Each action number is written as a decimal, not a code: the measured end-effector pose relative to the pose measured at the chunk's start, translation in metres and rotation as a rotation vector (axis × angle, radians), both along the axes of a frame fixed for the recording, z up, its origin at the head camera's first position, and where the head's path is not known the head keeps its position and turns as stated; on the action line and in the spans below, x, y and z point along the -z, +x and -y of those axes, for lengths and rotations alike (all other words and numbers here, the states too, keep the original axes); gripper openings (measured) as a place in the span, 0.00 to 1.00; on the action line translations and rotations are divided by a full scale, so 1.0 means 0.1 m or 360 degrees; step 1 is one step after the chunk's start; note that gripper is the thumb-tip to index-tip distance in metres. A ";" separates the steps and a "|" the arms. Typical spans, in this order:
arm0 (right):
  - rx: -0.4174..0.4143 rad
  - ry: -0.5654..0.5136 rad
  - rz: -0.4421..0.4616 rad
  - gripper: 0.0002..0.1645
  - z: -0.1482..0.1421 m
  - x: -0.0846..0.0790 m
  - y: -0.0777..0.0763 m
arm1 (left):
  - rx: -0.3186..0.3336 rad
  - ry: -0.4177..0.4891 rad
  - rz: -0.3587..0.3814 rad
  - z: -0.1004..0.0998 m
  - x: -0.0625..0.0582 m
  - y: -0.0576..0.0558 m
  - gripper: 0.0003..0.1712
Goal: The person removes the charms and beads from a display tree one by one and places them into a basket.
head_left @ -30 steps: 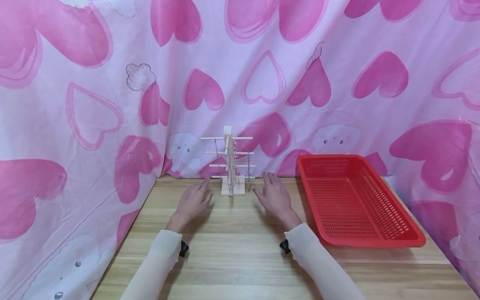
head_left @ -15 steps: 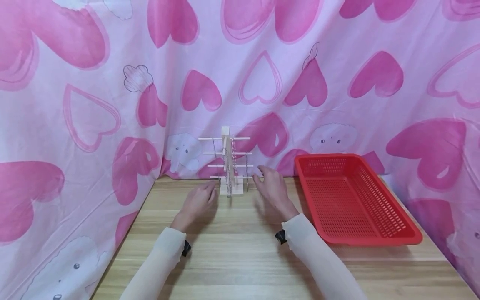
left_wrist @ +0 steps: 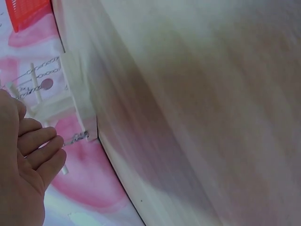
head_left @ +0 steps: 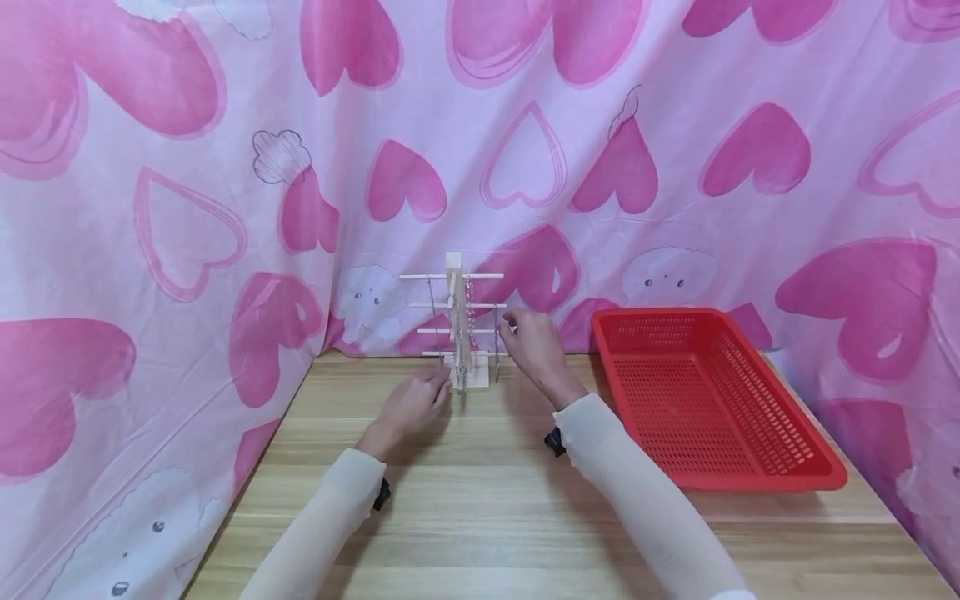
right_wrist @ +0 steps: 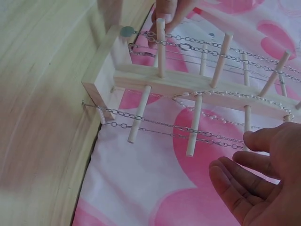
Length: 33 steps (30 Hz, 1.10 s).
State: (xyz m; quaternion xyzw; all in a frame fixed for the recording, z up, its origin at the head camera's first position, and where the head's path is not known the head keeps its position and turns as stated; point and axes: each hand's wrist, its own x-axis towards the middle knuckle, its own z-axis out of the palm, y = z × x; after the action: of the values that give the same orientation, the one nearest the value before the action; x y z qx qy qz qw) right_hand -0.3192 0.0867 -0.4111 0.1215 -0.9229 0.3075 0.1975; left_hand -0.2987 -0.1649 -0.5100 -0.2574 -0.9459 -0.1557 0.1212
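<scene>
A pale wooden necklace stand (head_left: 454, 261) with several crossing pegs stands at the back of the table. My right hand (head_left: 536, 346) is at its right side, thumb and index apart by a peg tip, near a silver chain necklace (right_wrist: 162, 126) hanging there. In the right wrist view its other fingers bend loosely. My left hand (head_left: 414, 404) is low at the stand's front left, fingers loosely bent; its fingertips are near a chain with a round disc pendant (right_wrist: 127, 31), contact unclear. A beaded necklace (right_wrist: 221, 95) also hangs on the stand.
A red plastic basket (head_left: 630, 408) with perforated walls sits on the right of the wooden table (head_left: 465, 517). A pink heart-printed cloth (head_left: 517, 50) hangs behind and along the left side, close to the stand.
Both hands have come closer to the stand. The left has moved right toward its front base; the right has risen toward the second peg from the top. The stand and basket stay put.
</scene>
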 end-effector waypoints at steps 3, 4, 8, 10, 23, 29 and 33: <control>0.0016 0.0007 0.0049 0.15 0.02 -0.02 -0.04 | 0.0018 -0.0026 0.0127 -0.03 0.03 0.00 0.28; 0.0021 0.0014 0.0063 0.15 0.02 -0.02 -0.05 | 0.0023 -0.0045 0.0153 -0.03 0.04 -0.01 0.29; 0.0032 0.0011 0.0118 0.15 0.04 -0.01 -0.08 | 0.0047 -0.0121 0.0234 -0.05 0.08 -0.01 0.31; 0.0038 0.0002 0.0131 0.15 0.05 0.00 -0.10 | 0.0075 -0.0157 0.0246 -0.05 0.10 -0.02 0.32; 0.0055 -0.0041 0.0072 0.14 0.13 0.07 -0.12 | 0.0128 -0.0345 0.0371 -0.09 0.22 -0.01 0.35; 0.0080 -0.0099 0.0035 0.14 0.18 0.11 -0.13 | 0.0158 -0.0333 0.0392 -0.09 0.23 -0.01 0.34; 0.0093 -0.0162 0.0049 0.14 0.21 0.12 -0.14 | 0.0175 -0.0323 0.0427 -0.08 0.21 -0.01 0.34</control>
State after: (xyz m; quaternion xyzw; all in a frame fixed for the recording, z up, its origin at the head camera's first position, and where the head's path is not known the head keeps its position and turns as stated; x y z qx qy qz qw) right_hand -0.3330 0.0658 -0.4233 0.0794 -0.9121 0.3499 0.1983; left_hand -0.3001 -0.1569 -0.5305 -0.2966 -0.9490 -0.0988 -0.0413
